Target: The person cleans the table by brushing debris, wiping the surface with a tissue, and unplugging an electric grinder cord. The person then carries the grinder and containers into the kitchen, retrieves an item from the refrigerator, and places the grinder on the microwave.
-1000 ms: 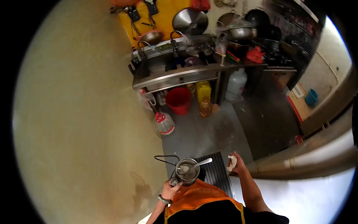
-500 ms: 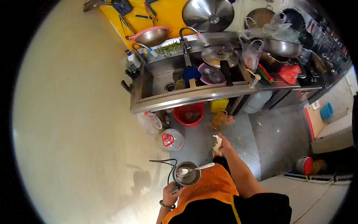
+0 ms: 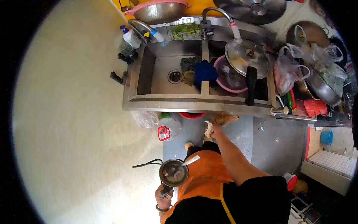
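Observation:
My left hand [image 3: 163, 198] is closed round the dark handle of a small metal pot [image 3: 162, 174], held low at the left of my orange apron [image 3: 203, 170]. A light-handled spoon [image 3: 192, 160] leans in the pot over its rim. A black cord [image 3: 147, 163] sticks out leftward beside the pot. My right hand [image 3: 216, 131] is stretched forward, below the sink's front edge, with fingers closed on a crumpled white cloth or paper [image 3: 208, 128]. Which of the two it is I cannot tell.
Ahead is a steel double sink [image 3: 167, 105] holding a blue cloth [image 3: 205, 74], a purple basin [image 3: 220, 84] and a lidded pan [image 3: 242, 56]. A large plastic bottle [image 3: 173, 128] and a red basin [image 3: 192, 115] are on the floor. Plastic bags [image 3: 286, 72] crowd the right counter.
My view has shifted closer to the sink, which now appears larger. The pot and spoon have tilted or turned slightly in my left hand. My right hand still holds the white crumpled thing.

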